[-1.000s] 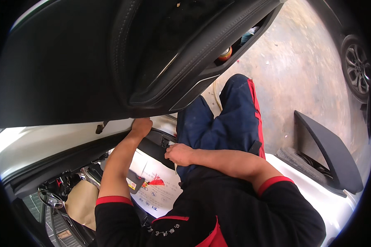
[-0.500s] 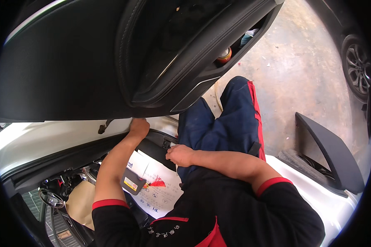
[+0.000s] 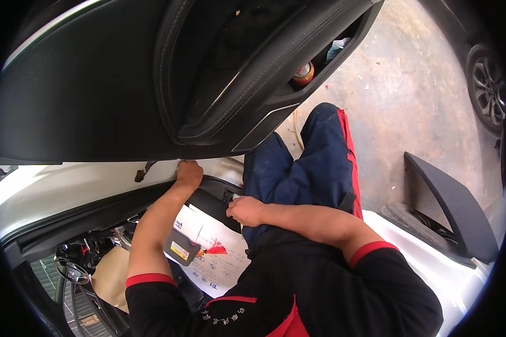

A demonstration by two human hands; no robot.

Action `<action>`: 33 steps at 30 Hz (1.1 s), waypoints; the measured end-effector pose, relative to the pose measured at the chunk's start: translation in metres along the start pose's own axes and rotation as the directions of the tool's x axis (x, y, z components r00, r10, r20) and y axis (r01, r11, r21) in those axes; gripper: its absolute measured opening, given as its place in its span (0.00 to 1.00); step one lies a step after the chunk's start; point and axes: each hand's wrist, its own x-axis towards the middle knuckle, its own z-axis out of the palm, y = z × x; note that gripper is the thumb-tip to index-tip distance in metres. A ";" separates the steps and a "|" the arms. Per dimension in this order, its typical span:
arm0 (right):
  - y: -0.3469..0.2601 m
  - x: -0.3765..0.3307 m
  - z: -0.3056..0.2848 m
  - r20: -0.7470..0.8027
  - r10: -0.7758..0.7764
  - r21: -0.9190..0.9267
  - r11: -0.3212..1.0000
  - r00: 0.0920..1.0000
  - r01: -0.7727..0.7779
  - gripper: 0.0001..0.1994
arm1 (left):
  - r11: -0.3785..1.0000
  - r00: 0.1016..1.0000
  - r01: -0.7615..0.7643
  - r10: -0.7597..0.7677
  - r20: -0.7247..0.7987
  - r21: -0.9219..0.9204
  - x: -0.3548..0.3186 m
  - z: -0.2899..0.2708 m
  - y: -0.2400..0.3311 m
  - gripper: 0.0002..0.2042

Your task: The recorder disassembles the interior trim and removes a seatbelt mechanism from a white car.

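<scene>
My left hand [image 3: 188,173] reaches up to the white car body edge [image 3: 95,182], just under the open black door panel [image 3: 168,84], fingers curled against the seam. My right hand [image 3: 246,210] is closed on a black trim piece [image 3: 216,199] at the door opening, near my knee. Below my forearms lie white paper sheets [image 3: 216,255] with a small dark device bearing a yellow label [image 3: 181,247] and a red tassel [image 3: 215,249]. I cannot tell if the left hand grips anything.
The door pocket holds a can [image 3: 305,73] and a cloth. A loose black trim panel [image 3: 452,210] leans on the concrete floor at right. Another car's wheel [image 3: 489,84] is at far right. Wiring and metal parts [image 3: 78,264] show at lower left.
The view has shifted slightly; my left hand stays at the body seam and my right hand stays on the trim piece, both almost unmoved.
</scene>
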 end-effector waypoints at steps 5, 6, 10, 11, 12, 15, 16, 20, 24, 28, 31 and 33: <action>0.000 0.000 0.001 0.009 -0.021 0.001 1.000 1.000 0.021 0.08 | 0.999 0.972 0.023 -0.014 -0.235 0.036 -0.011 0.009 0.006 0.10; -0.001 0.001 0.001 0.004 -0.025 -0.006 1.000 1.000 0.025 0.08 | 1.000 0.952 0.013 -0.006 -0.306 0.020 -0.022 0.011 0.009 0.09; -0.003 0.005 0.002 0.078 0.015 -0.061 0.998 0.997 -0.010 0.08 | 0.977 0.922 -0.149 0.081 -0.379 -0.152 -0.087 0.021 0.034 0.08; -0.004 0.006 0.002 0.089 0.010 -0.082 0.997 0.996 -0.003 0.09 | 0.922 0.951 -0.184 0.079 -0.301 -0.341 -0.102 0.024 0.039 0.08; -0.005 0.007 0.002 0.093 0.003 -0.093 0.996 0.996 0.006 0.08 | 0.845 0.967 -0.073 -0.070 -0.245 -0.530 -0.113 0.028 0.044 0.13; -0.008 0.008 0.004 0.136 0.003 -0.140 0.990 0.991 0.016 0.08 | 0.142 0.719 0.226 -0.692 0.066 -0.964 -0.118 0.037 0.054 0.19; -0.008 0.008 0.005 0.151 -0.001 -0.160 0.987 0.989 0.026 0.08 | 0.106 0.714 0.249 -0.692 0.109 -0.963 -0.112 0.039 0.057 0.19; -0.008 0.004 0.007 0.159 -0.019 -0.199 0.979 0.987 0.051 0.08 | -0.285 0.413 0.190 -0.845 0.340 -0.940 -0.083 0.050 0.066 0.25; -0.013 0.008 -0.001 0.259 0.047 -0.252 0.967 0.965 0.021 0.08 | -0.217 0.493 0.043 -0.844 0.209 -0.975 -0.100 0.060 0.059 0.22; -0.031 0.036 -0.026 0.040 -0.064 -0.089 0.994 0.997 0.067 0.11 | -0.054 0.047 -0.242 -0.998 0.043 -0.969 -0.188 0.046 0.028 0.09; -0.043 0.071 -0.050 0.001 -0.099 -0.090 0.991 0.995 0.099 0.12 | 0.303 -0.575 -0.008 -0.781 -0.244 -0.953 -0.291 0.005 -0.026 0.11; -0.047 0.085 -0.060 -0.008 -0.119 -0.099 0.988 0.993 0.118 0.12 | 0.128 -0.784 -0.294 -0.599 0.163 -0.947 -0.361 -0.033 -0.075 0.20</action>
